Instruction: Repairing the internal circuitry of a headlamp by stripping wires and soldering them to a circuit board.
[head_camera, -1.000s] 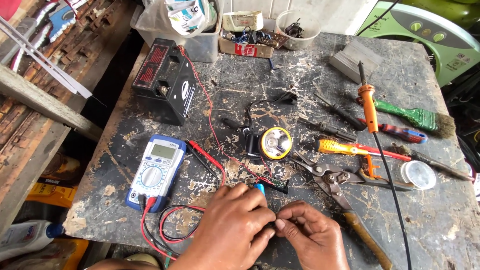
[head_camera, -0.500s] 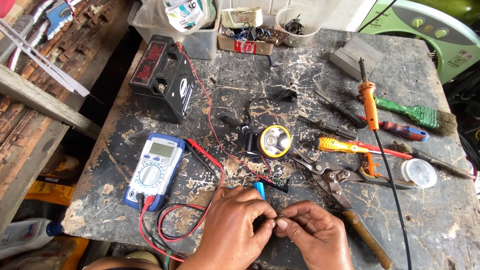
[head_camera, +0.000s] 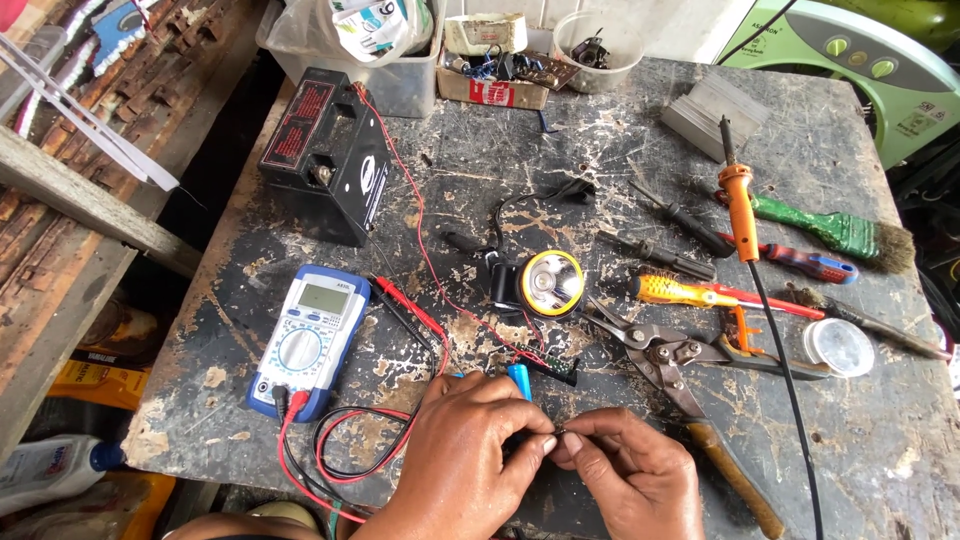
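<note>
Beside the multimeter (head_camera: 305, 340), tin snips (head_camera: 665, 365), headlamp (head_camera: 540, 282), hands' fingers (head_camera: 545, 445) pinching wire

One head-worn camera, looking steeply down onto my work bench (head_camera: 620, 120) from above and just in front of it.

I have only this single view, so no second view shares any part of the scene. The camera sits above the near edge and faces forward and down, with the far edge of the bench close to the top of the frame. My left hand (head_camera: 465, 455) and right hand (head_camera: 630, 475) enter from the bottom centre, nearest the lens and cut off at the wrists. The bench fills most of the frame, close enough to show its scratches. A strip of wooden planks (head_camera: 70, 200) runs down the left side, and a green appliance (head_camera: 850, 70) sits in the top right corner.
</note>
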